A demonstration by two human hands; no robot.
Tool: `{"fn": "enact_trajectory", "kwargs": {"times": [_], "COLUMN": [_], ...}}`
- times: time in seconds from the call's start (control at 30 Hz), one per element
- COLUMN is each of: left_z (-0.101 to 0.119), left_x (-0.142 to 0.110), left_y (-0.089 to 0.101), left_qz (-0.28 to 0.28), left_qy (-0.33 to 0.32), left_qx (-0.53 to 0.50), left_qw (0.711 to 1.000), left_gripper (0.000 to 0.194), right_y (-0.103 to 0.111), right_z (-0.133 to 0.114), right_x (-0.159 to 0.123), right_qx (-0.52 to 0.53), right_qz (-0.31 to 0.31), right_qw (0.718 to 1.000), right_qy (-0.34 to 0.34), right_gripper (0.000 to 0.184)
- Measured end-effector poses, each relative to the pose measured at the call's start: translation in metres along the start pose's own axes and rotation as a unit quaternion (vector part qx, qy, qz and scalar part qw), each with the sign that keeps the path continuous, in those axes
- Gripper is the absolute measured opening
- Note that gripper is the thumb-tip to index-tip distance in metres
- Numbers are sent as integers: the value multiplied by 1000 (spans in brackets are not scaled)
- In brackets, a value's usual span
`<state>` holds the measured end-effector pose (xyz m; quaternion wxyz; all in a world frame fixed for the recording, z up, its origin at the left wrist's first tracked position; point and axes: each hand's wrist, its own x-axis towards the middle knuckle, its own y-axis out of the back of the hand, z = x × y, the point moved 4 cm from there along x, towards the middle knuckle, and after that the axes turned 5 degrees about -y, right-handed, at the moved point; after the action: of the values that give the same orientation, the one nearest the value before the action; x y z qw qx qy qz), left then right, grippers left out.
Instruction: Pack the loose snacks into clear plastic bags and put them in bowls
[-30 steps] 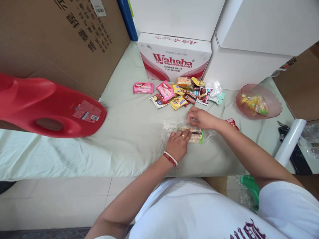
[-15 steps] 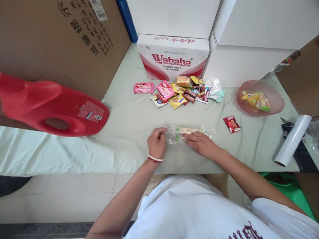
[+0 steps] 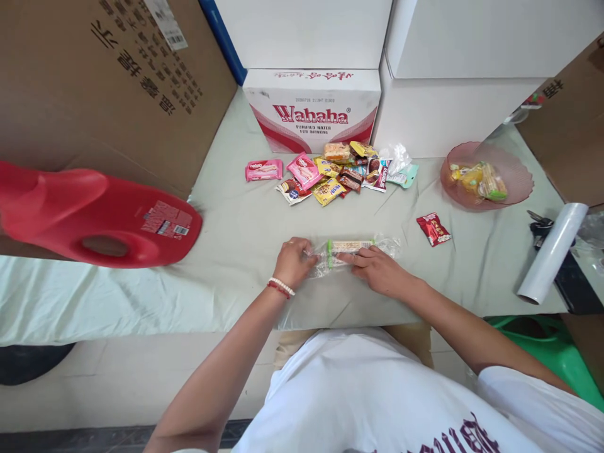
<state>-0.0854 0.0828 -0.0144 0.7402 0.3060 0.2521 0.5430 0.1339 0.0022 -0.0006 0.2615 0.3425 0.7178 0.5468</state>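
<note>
In the head view, a bundle of pale, crisp-looking snack bars (image 3: 350, 246) with green wrapper ends lies on the cloth. Clear plastic wrap (image 3: 321, 267) surrounds it and sticks out crumpled at both ends. At the left end, my left hand (image 3: 293, 261) is closed in a pinch on the plastic wrap. My right hand (image 3: 377, 269) lies over the front of the bundle, its fingers stretched out and pressing on the bars. Part of the bundle is hidden under those fingers. A small red snack packet (image 3: 434, 229) lies to the right of my right hand.
Several wrapped snacks (image 3: 329, 190) are heaped before a Wahaha carton (image 3: 311, 113). A pink bowl (image 3: 519, 184) holds more snacks. On the right lie a plastic film roll (image 3: 553, 255) and keys (image 3: 540, 220). A red jug (image 3: 113, 220) lies on the left.
My left hand has left the top of the bars and moved left to the wrap's end, closing on it. My right hand has come down onto the bars. The view has shifted slightly.
</note>
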Motion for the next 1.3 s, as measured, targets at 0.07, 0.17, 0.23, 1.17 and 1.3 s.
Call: {"fn": "enact_trajectory", "kwargs": {"times": [0.07, 0.17, 0.23, 1.17, 1.3], "left_z": [-4, -4, 2, 55, 63], "left_x": [-10, -20, -22, 1, -5], "left_y": [5, 12, 13, -45, -42], "left_qz": [-10, 19, 46, -24, -19], "left_qy": [29, 80, 96, 2, -40], "left_qx": [-36, -92, -155, 78, -23], "left_qw": [999, 992, 982, 997, 999], "left_gripper": [18, 22, 24, 32, 21], "right_y": [4, 9, 7, 21, 13], "right_z": [-1, -2, -2, 22, -1], "right_x": [-2, -6, -7, -22, -6], "right_qx": [42, 123, 139, 106, 154], "right_qz": [17, 56, 62, 221, 209], "right_qw": [999, 991, 988, 882, 899], "right_qy": [3, -8, -19, -401, -352], "right_gripper": [36, 45, 47, 21, 29]}}
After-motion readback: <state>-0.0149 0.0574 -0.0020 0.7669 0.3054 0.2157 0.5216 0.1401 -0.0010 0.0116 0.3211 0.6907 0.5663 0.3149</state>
